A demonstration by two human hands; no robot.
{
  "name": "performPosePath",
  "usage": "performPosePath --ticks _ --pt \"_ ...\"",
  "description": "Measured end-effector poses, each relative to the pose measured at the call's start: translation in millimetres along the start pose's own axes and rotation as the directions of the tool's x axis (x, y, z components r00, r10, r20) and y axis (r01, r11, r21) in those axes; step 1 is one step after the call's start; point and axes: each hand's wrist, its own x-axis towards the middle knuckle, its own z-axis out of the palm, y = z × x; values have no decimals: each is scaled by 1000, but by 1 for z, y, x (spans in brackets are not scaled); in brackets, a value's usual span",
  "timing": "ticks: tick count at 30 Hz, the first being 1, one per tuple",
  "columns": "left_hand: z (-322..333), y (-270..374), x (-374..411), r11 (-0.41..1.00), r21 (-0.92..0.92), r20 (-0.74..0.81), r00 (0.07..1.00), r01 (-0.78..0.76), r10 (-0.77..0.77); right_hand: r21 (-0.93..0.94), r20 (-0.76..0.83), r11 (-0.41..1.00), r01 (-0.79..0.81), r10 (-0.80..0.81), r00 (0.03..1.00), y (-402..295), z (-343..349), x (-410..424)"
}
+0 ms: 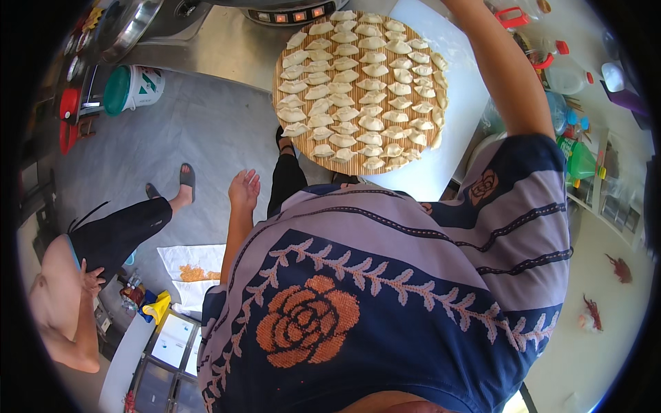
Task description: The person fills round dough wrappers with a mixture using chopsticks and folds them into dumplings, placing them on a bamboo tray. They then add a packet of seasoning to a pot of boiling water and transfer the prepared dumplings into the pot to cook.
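Observation:
A round bamboo-slat tray [333,165] rests before me on a white tabletop [459,88]. Uncooked dumplings [371,98] cover it in close rows, with several along its right rim. My left hand [244,188] hangs low at my side, palm upward and fingers loosely bent, holding nothing. It is apart from the tray, over the grey floor. My right forearm reaches forward past the tray's right side; the right hand lies beyond the top edge, out of view.
Behind the tray, an appliance [289,15] with lit buttons stands on a steel counter [227,46]. Plastic bottles [583,157] line the right wall. A white bucket [144,88] with a green lid is at the left. A person [62,294] is at the lower left, near a white cloth [181,255].

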Motion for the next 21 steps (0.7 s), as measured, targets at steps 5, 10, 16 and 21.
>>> performPosePath --ticks 5,10,16,21 --pt "36 20 -4 999 43 115 993 -30 25 -118 61 993 25 -18 998 10 21 -10" --pt "77 42 7 997 27 316 947 -68 56 241 -55 884 -400 424 904 19 -16 -101" --pt "135 68 -1 996 26 502 863 -81 57 137 279 350 -927 884 375 66 -3 -275" --pt "143 62 7 997 81 599 800 -15 -37 107 273 276 -955 915 295 4 17 -365"
